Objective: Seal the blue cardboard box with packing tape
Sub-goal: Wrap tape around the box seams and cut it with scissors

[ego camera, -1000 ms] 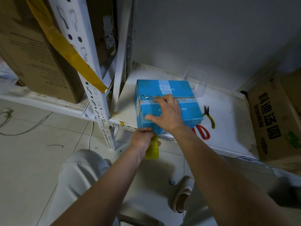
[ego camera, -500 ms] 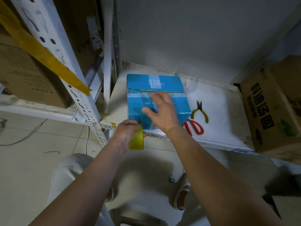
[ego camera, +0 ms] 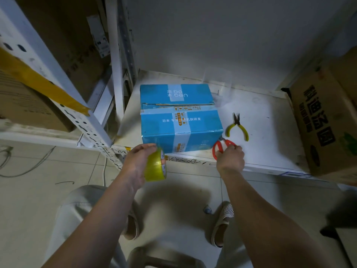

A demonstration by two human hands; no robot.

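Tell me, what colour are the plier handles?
Yellow-green. The pliers lie on the white shelf, seen in the head view.

Shelf (ego camera: pixel 270 117) free btwn pliers (ego camera: pixel 237 127) & brown carton (ego camera: pixel 326 120).

- Yellow-handled pliers (ego camera: pixel 237 126): lie flat on the white shelf (ego camera: pixel 270 132), jaws pointing toward the wall.
- Brown cardboard carton (ego camera: pixel 324 120): stands at the right end of the shelf, printed with dark characters.
- White perforated rack upright (ego camera: pixel 63 105): carries a strip of yellow tape (ego camera: pixel 38 84).
- Brown cartons (ego camera: pixel 29 105): stored on the left rack.
- Tiled floor (ego camera: pixel 38 190): cable (ego camera: pixel 23 167) lies at the left.
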